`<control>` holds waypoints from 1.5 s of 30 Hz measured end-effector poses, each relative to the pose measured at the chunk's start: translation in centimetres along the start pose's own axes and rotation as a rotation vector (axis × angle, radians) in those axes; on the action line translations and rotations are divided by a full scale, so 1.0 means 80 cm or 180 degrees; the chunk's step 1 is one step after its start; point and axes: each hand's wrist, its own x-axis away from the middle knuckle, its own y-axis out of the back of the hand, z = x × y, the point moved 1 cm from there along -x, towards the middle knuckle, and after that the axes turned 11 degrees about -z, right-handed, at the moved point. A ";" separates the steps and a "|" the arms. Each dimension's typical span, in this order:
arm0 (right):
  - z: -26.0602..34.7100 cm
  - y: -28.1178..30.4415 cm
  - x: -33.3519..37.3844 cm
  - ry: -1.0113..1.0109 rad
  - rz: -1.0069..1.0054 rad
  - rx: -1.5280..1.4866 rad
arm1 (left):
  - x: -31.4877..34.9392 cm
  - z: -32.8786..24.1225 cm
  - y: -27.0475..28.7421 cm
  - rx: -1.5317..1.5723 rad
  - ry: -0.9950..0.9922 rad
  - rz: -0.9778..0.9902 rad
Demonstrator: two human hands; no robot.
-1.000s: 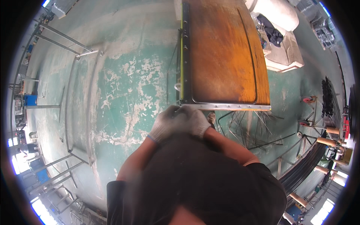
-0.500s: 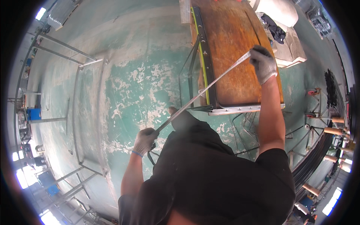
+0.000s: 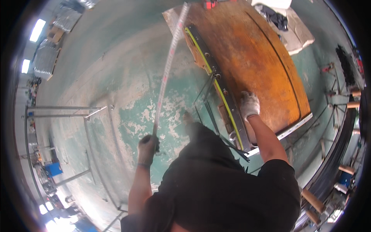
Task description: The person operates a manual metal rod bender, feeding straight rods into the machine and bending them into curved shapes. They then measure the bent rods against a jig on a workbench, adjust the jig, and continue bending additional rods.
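Observation:
My left hand, in a grey work glove, is closed around the body of a tape measure low at the left. From it the long pale blade of the tape measure sticks out, rising toward the far side with its end free in the air. My right hand, gloved too, rests on the near left part of a worn orange-brown wooden table, its fingers lying on the top. Close beside that hand, a black metal strip with holes runs along the table's left edge, bordered by a yellow-green line.
Thin dark rods lean by the table's left side. A pale metal rail lines its near edge. Metal frames stand on the worn green floor at left. Cardboard and dark cloth lie beyond the table; long black strips sit at right.
My right hand has let go of the tape end and come down onto the table. The blade has swung upright, away from the table. My view has turned, so the table appears tilted.

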 end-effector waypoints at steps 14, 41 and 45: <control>0.011 -0.007 0.001 -0.0430 -0.0201 -0.0389 | -0.319 -0.220 -0.086 0.0195 0.0334 0.0978; -0.014 0.022 -0.523 -0.2771 -0.0328 0.0814 | -0.574 -0.544 -0.427 -0.1983 -0.0282 0.2165; -0.075 0.030 -0.588 -0.2710 -0.0154 0.0796 | -0.575 -0.548 -0.444 -0.1799 0.0010 0.2207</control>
